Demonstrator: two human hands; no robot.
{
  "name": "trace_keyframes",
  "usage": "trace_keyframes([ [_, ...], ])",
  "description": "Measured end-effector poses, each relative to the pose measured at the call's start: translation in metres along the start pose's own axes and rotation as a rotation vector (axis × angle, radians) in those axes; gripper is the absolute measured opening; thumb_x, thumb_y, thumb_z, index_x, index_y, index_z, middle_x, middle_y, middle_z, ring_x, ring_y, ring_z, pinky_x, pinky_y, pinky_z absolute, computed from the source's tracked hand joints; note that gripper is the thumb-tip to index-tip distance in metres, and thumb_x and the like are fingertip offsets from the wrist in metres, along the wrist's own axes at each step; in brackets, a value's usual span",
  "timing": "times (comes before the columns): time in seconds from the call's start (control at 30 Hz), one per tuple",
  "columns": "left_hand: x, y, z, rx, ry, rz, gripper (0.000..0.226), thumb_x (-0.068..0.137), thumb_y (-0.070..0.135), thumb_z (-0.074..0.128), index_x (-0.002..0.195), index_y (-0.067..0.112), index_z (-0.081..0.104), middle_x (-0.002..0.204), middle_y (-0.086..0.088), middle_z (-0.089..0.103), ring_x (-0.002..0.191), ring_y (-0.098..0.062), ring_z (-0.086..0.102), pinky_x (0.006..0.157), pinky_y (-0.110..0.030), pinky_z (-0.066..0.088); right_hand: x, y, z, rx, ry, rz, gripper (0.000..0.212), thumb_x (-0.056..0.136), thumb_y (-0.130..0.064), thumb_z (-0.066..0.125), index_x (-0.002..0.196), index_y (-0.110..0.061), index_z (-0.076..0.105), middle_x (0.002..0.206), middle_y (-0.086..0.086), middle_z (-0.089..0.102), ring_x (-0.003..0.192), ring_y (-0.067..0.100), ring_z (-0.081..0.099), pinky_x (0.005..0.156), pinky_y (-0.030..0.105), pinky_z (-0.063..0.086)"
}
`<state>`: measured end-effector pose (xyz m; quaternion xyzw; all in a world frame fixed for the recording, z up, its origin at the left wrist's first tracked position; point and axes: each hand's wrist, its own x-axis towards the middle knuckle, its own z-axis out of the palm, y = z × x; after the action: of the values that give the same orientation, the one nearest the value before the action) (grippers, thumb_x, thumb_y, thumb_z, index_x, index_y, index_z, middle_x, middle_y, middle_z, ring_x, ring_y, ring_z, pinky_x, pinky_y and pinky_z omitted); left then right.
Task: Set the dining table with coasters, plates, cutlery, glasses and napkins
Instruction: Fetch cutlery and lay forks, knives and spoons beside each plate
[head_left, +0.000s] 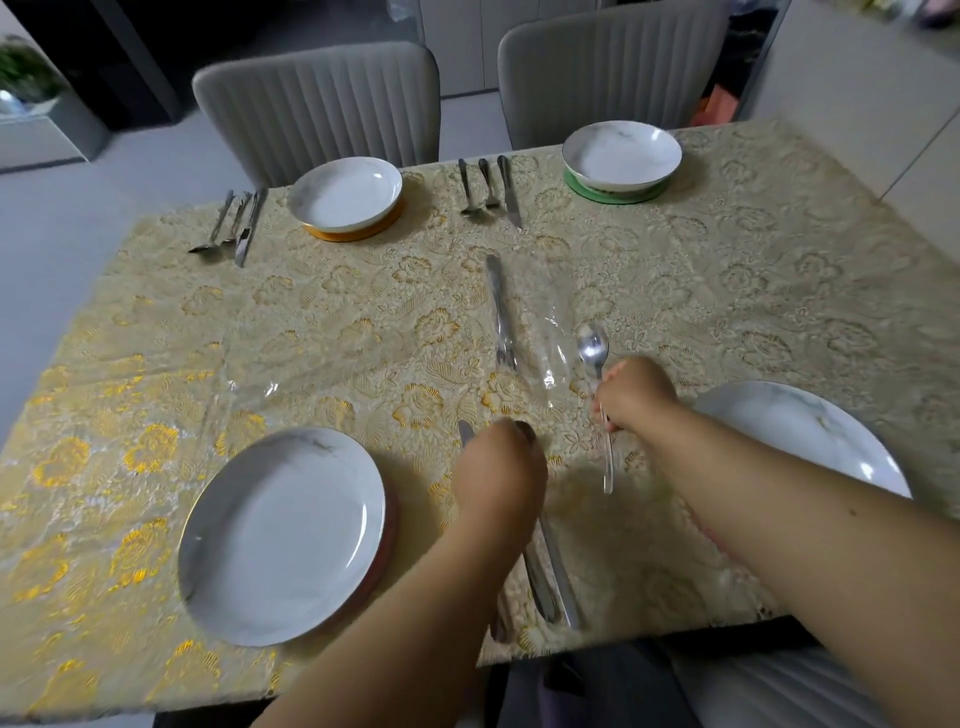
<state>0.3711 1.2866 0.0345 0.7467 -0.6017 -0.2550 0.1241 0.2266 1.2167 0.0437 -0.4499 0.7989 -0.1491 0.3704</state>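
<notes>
My right hand grips a spoon by its handle, bowl pointing away, just left of the near right plate. My left hand lies over cutlery right of the near left plate; a knife tip shows beyond it and handles stick out behind. What its fingers do is hidden. A fork lies in the table's middle beside a clear plastic wrapper. Both far plates sit on coasters, each with a cutlery set beside it.
Two grey chairs stand behind the far edge. A gold floral cloth covers the table. The near edge runs just under my forearms, with a dark gap and a chair seat below.
</notes>
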Motion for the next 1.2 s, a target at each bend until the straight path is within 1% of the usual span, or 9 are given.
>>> trace_keyframes([
  [0.07, 0.027, 0.004, -0.010, -0.077, 0.050, -0.049, 0.021, 0.088, 0.030, 0.054, 0.078, 0.014, 0.063, 0.068, -0.002, 0.066, 0.064, -0.022, 0.063, 0.066, -0.033, 0.055, 0.019, -0.010, -0.003, -0.023, 0.026, 0.019, 0.011, 0.089, -0.002, 0.059, 0.097, 0.004, 0.064, 0.073, 0.011, 0.069, 0.061, 0.021, 0.068, 0.067, 0.036, 0.059],
  [0.2, 0.084, 0.005, -0.017, -0.124, 0.080, -0.183, 0.024, 0.091, 0.034, 0.055, 0.092, 0.011, 0.059, 0.083, -0.004, 0.066, 0.070, -0.021, 0.058, 0.056, -0.027, 0.040, 0.048, -0.014, -0.002, -0.022, 0.060, 0.049, 0.015, 0.091, 0.000, 0.054, 0.104, -0.004, 0.061, 0.069, 0.008, 0.060, 0.056, 0.018, 0.060, 0.045, 0.025, 0.044],
  [0.4, 0.123, 0.016, -0.006, -0.199, -0.025, -0.251, 0.033, 0.086, 0.041, 0.064, 0.079, 0.010, 0.056, 0.072, -0.004, 0.061, 0.060, -0.017, 0.056, 0.047, -0.025, 0.035, 0.075, -0.005, 0.000, -0.084, 0.151, 0.069, 0.023, 0.094, -0.009, 0.052, 0.113, 0.001, 0.061, 0.116, 0.019, 0.063, 0.107, 0.034, 0.060, 0.078, 0.032, 0.046],
  [0.7, 0.140, 0.010, -0.021, -0.409, -0.001, -0.417, 0.033, 0.086, 0.029, 0.067, 0.067, 0.007, 0.052, 0.064, -0.004, 0.055, 0.053, -0.015, 0.051, 0.044, -0.023, 0.038, 0.071, -0.020, -0.002, -0.027, 0.311, -0.200, 0.021, 0.083, -0.015, 0.055, 0.104, -0.010, 0.059, 0.107, 0.010, 0.060, 0.096, 0.030, 0.059, 0.079, 0.036, 0.051],
  [0.77, 0.143, -0.001, -0.036, -0.483, 0.059, -0.426, 0.033, 0.081, 0.023, 0.072, 0.063, 0.012, 0.047, 0.071, -0.007, 0.060, 0.065, -0.021, 0.060, 0.058, -0.028, 0.052, 0.066, -0.030, -0.004, 0.040, 0.326, -0.254, 0.014, 0.084, -0.015, 0.054, 0.097, -0.012, 0.057, 0.101, 0.006, 0.061, 0.090, 0.027, 0.059, 0.071, 0.032, 0.048],
  [0.83, 0.146, -0.013, -0.054, -0.535, 0.088, -0.429, 0.025, 0.076, 0.010, 0.071, 0.065, 0.014, 0.049, 0.088, -0.015, 0.067, 0.081, -0.028, 0.067, 0.075, -0.037, 0.058, 0.063, -0.039, -0.005, 0.108, 0.295, -0.262, 0.011, 0.086, -0.017, 0.053, 0.096, -0.014, 0.055, 0.097, 0.003, 0.060, 0.085, 0.023, 0.057, 0.062, 0.027, 0.040],
  [0.97, 0.129, -0.030, -0.093, -0.484, 0.019, -0.372, 0.024, 0.067, -0.011, 0.060, 0.054, 0.005, 0.050, 0.048, -0.005, 0.052, 0.045, -0.014, 0.049, 0.050, -0.023, 0.045, 0.067, -0.058, 0.005, 0.252, 0.128, -0.166, 0.023, 0.087, -0.027, 0.055, 0.104, -0.012, 0.056, 0.099, 0.007, 0.064, 0.088, 0.025, 0.061, 0.075, 0.034, 0.051],
  [1.07, 0.113, -0.044, -0.116, -0.590, -0.036, -0.351, 0.007, 0.071, -0.014, 0.064, 0.071, -0.007, 0.063, 0.062, -0.015, 0.057, 0.051, -0.019, 0.058, 0.063, -0.032, 0.059, 0.068, -0.070, 0.016, 0.514, -0.061, -0.064, 0.041, 0.093, -0.036, 0.052, 0.120, -0.005, 0.050, 0.103, 0.011, 0.060, 0.077, 0.024, 0.061, 0.075, 0.041, 0.057],
  [1.2, 0.097, -0.053, -0.153, -0.556, -0.147, -0.253, 0.007, 0.083, -0.012, 0.060, 0.078, -0.012, 0.065, 0.069, -0.019, 0.060, 0.048, -0.016, 0.060, 0.052, -0.022, 0.056, 0.063, -0.074, 0.019, 0.646, -0.119, 0.032, 0.050, 0.097, -0.047, 0.039, 0.133, -0.011, 0.040, 0.106, 0.009, 0.052, 0.085, 0.022, 0.055, 0.057, 0.032, 0.050],
])
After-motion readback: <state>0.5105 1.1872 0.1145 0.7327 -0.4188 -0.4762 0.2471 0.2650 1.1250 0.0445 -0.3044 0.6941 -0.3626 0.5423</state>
